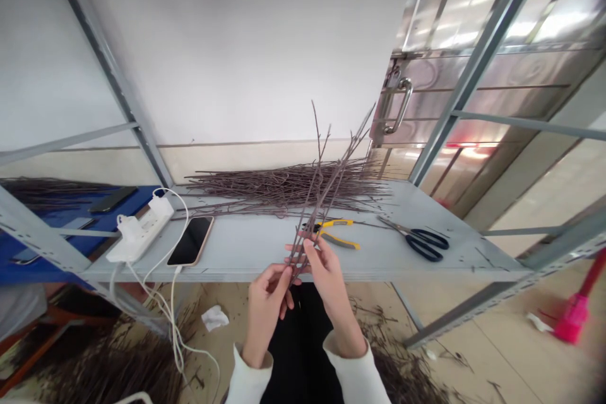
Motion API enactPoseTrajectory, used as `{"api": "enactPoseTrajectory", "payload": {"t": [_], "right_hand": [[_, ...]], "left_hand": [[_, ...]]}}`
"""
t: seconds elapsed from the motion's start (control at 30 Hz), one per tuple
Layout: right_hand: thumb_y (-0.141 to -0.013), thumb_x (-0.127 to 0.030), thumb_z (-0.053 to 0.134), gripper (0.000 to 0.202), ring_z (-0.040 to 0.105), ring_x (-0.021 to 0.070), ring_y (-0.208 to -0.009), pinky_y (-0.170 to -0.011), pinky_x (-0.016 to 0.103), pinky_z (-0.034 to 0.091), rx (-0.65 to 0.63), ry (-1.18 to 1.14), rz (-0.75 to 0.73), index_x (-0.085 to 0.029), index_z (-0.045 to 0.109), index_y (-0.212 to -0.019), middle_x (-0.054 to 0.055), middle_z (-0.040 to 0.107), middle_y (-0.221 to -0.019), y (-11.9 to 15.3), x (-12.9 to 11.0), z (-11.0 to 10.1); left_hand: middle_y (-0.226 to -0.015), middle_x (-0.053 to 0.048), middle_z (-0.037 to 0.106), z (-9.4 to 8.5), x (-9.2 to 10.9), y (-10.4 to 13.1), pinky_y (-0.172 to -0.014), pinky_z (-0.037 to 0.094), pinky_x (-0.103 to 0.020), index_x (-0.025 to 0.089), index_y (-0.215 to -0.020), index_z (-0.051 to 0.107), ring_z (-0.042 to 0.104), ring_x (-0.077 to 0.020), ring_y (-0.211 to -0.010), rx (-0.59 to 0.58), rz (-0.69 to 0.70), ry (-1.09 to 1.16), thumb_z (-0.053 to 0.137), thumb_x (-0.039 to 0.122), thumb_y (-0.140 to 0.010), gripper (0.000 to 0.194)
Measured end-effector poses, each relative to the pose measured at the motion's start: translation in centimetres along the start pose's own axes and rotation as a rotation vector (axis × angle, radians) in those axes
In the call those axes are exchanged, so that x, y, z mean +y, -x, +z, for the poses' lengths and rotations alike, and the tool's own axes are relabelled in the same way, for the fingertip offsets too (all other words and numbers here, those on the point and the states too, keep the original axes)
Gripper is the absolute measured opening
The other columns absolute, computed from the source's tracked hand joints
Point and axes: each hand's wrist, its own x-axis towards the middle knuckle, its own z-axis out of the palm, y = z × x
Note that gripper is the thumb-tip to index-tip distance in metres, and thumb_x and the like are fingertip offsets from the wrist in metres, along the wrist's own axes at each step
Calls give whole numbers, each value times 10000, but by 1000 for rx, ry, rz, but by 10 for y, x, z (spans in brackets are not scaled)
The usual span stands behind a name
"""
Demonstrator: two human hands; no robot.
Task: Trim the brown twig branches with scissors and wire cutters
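Several thin brown twigs point(326, 183) slant up and to the right from my two hands, over the front of the shelf. My left hand point(271, 293) is closed around their lower ends. A little higher up, my right hand point(324, 265) pinches the same twigs between thumb and fingers. Just behind them lie pliers with yellow and grey handles point(338, 241), partly covered by the twigs. Scissors with dark handles point(421, 243) rest farther right. A long pile of twigs point(265, 183) stretches along the back of the shelf.
A phone point(192, 241) with a white cable and a white power strip point(146, 227) occupy the left of the grey metal shelf point(237, 246). Upright posts point(473, 69) frame it. Cut twigs point(137, 366) and a crumpled tissue point(214, 317) litter the floor.
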Motion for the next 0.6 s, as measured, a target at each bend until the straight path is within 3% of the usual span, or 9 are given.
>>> {"api": "enactPoseTrajectory", "payload": {"t": [0.13, 0.37, 0.5, 0.6], "right_hand": [[-767, -581, 600, 418, 680, 211, -625, -529, 315, 548, 40, 14, -11, -198, 546, -927, 49, 722, -780, -3, 12, 4], [-791, -614, 536, 440, 672, 198, -598, -467, 287, 515, 169, -9, 18, -214, 514, -970, 56, 719, -837, -6, 32, 21], [-832, -629, 456, 492, 678, 206, -633, -529, 309, 538, 90, 89, 14, -195, 544, -1047, 59, 718, -837, -11, 40, 20], [-922, -550, 321, 465, 679, 206, -818, -727, 329, 548, -22, 459, -143, -207, 569, -1114, 63, 710, -916, -25, 39, -6]], "left_hand": [[-607, -36, 659, -1, -15, 2, -305, 330, -172, 138, -876, 670, 477, -78, -348, 89, -6, -69, 625, 529, -763, 410], [-456, 17, 569, 10, -21, 2, -339, 389, -190, 136, -904, 636, 487, -108, -366, 338, 5, 29, 638, 605, -705, 510], [-398, 43, 511, 5, -31, -2, -302, 287, -167, 133, -907, 629, 373, -70, -296, 325, -22, -23, 624, 616, -714, 520], [-519, 5, 604, -2, -36, -5, -305, 267, -169, 145, -947, 627, 377, -60, -315, 337, -29, -59, 631, 601, -719, 510]]}}
